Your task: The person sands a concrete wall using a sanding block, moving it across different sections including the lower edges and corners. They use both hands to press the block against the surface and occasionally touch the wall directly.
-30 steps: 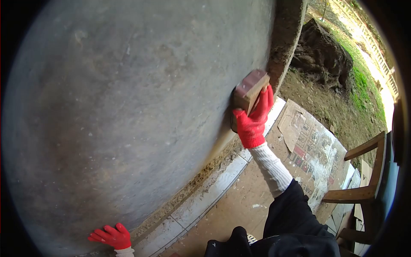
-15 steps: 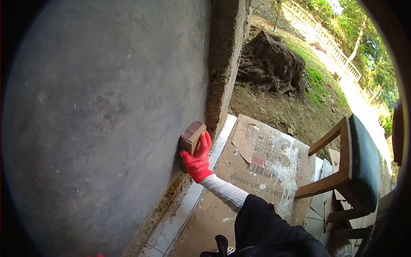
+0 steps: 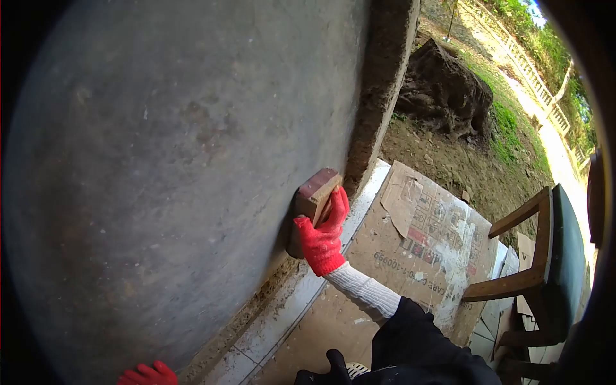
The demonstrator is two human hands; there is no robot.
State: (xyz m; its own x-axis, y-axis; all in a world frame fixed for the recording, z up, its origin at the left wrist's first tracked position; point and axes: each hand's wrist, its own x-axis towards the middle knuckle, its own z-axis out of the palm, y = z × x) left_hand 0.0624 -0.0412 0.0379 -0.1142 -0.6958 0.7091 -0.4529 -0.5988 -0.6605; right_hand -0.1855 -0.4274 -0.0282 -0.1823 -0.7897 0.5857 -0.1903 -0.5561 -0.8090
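Observation:
My right hand, in a red glove with a white cuff, is closed around the sides of a sanding block. The block is wooden with reddish-brown sandpaper over its end, and its far face lies against the grey wall near the wall's lower right corner. At the bottom left, only the fingers of my left hand show, also gloved in red. They are spread apart by the wall with nothing visible in them; the rest of that hand is out of frame.
A rough concrete edge borders the wall on the right. Stained cardboard covers white floor tiles. A wooden chair with a dark seat stands at the right. Beyond lie a tree stump and bare soil.
The view has shifted, so wall, chair and stump appear further right. My left hand's fingers have come further into view at the bottom. My right hand still holds the block against the wall.

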